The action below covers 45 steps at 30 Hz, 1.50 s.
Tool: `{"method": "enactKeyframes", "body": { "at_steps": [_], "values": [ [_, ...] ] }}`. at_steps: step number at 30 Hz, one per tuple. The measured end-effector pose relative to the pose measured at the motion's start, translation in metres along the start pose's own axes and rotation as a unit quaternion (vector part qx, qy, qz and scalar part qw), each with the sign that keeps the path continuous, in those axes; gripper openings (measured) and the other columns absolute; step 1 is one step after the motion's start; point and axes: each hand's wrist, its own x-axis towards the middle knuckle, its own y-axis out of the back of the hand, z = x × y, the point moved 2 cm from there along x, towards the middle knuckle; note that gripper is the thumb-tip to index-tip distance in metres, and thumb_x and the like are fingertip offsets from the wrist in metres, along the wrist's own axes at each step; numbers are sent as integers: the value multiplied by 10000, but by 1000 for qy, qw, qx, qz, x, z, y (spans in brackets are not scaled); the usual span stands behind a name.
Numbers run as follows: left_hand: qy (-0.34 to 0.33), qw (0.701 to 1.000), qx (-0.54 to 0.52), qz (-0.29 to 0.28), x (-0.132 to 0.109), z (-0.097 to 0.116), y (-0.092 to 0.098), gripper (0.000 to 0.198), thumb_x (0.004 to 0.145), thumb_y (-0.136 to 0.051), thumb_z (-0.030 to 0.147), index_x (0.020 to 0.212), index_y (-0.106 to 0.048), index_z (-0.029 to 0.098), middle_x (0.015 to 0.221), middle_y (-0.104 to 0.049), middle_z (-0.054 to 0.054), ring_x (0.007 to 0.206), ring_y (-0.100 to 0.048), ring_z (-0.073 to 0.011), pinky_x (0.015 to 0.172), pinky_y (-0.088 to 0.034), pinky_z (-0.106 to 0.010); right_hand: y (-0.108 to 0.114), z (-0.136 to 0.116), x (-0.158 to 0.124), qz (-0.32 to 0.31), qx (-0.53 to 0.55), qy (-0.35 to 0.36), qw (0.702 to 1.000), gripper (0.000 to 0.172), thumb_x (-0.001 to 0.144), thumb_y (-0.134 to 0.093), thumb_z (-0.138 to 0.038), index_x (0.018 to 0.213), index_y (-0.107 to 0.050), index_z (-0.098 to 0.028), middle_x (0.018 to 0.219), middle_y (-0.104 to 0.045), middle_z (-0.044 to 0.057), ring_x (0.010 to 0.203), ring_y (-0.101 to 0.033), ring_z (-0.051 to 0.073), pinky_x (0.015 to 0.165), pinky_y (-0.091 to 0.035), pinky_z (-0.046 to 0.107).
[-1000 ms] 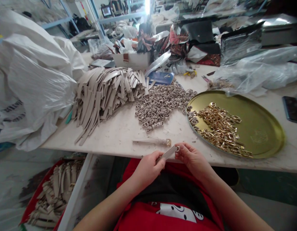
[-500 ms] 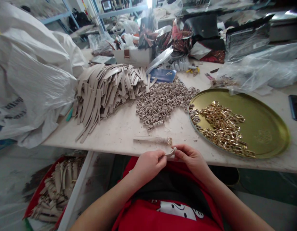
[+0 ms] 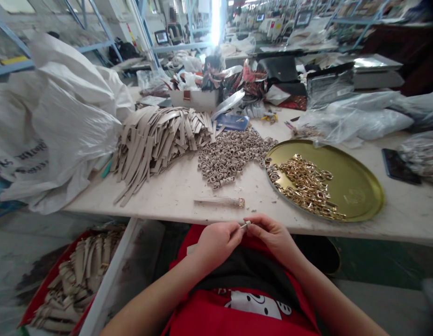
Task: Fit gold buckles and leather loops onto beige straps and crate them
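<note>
My left hand [image 3: 216,242] and my right hand [image 3: 272,235] meet just below the table's front edge, both closed on one beige strap [image 3: 244,225], of which only a short tip shows between the fingers. A finished strap with a gold buckle [image 3: 219,201] lies on the table right in front of them. Further back sit a big heap of beige straps [image 3: 156,137] and a pile of small beige loops [image 3: 230,156]. A round gold tray [image 3: 356,186] at the right holds several gold buckles [image 3: 307,186].
A large white sack [image 3: 51,126] bulges at the left. A red bin with straps [image 3: 72,280] stands on the floor at lower left. Clear plastic bags [image 3: 352,119], a white box [image 3: 193,99] and clutter fill the back. A dark phone [image 3: 398,165] lies at far right.
The strap has been drawn into my hands, so less of it shows. My hands dropped slightly below the table edge, and the view tilted up and shifted.
</note>
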Motion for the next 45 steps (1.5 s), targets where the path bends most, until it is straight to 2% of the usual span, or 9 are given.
{"method": "enactKeyframes", "body": {
  "at_steps": [7,12,14,17,19,23,27,30,45],
  "values": [
    [-1,994,-93,-59,-5,1,0,268,876,-355,299,815,-578,165,694,-600,-18,614,-525,-135,565,-336,-225,3,0,-4,30,53,-32,998,327,619,-731,-418,825,-662,-174,595,-614,-20,566,-532,108,586,-432,241],
    [23,982,-181,-38,-1,-4,1,413,880,-330,271,1263,-413,143,690,-554,-3,647,-513,-141,641,-383,-244,-9,-2,1,2,90,-25,996,312,623,-720,-439,733,-635,-160,604,-611,-13,558,-531,111,595,-429,252],
    [24,975,-218,-39,5,-7,-2,491,884,-332,311,1337,-314,125,695,-543,-3,659,-506,-142,663,-391,-252,-12,-1,5,-37,59,3,998,304,666,-679,-453,738,-632,-160,667,-633,5,605,-555,130,623,-437,269],
    [26,959,-278,-55,20,-12,-5,447,858,-397,393,1218,-456,135,681,-526,3,613,-471,-126,597,-375,-231,3,-13,19,-95,-101,80,987,247,752,-601,-412,804,-649,-175,779,-654,26,729,-580,166,686,-437,289],
    [50,945,-321,-44,31,-16,-5,365,839,-417,427,1030,-542,142,608,-465,29,533,-405,-102,512,-328,-211,32,-30,37,-60,-247,124,959,214,795,-546,-369,788,-645,-179,762,-641,30,735,-569,174,674,-427,288],
    [111,918,-380,-13,53,-24,-8,298,820,-399,452,761,-469,168,479,-324,79,434,-283,-78,442,-247,-200,103,-66,83,159,-446,161,866,180,818,-481,-291,832,-605,-162,821,-620,61,757,-560,185,684,-418,296],
    [140,912,-386,-14,65,-29,-10,275,805,-398,442,715,-427,183,435,-324,89,403,-267,-76,432,-234,-204,131,-74,124,132,-615,91,772,193,829,-448,-229,921,-601,-156,935,-612,90,817,-571,196,706,-412,289],
    [145,917,-370,-24,66,-31,-10,252,805,-399,416,713,-430,184,443,-341,86,402,-279,-75,431,-239,-205,132,-70,140,88,-667,56,738,228,814,-484,-208,1007,-596,-157,1041,-590,109,891,-573,203,758,-401,282],
    [115,925,-359,-47,38,-19,-14,194,828,-380,339,755,-446,172,519,-485,54,391,-339,-64,410,-264,-188,130,-69,113,121,-633,86,759,125,779,-469,-138,814,-589,-150,849,-618,95,791,-569,198,706,-390,302]
  ]
}}
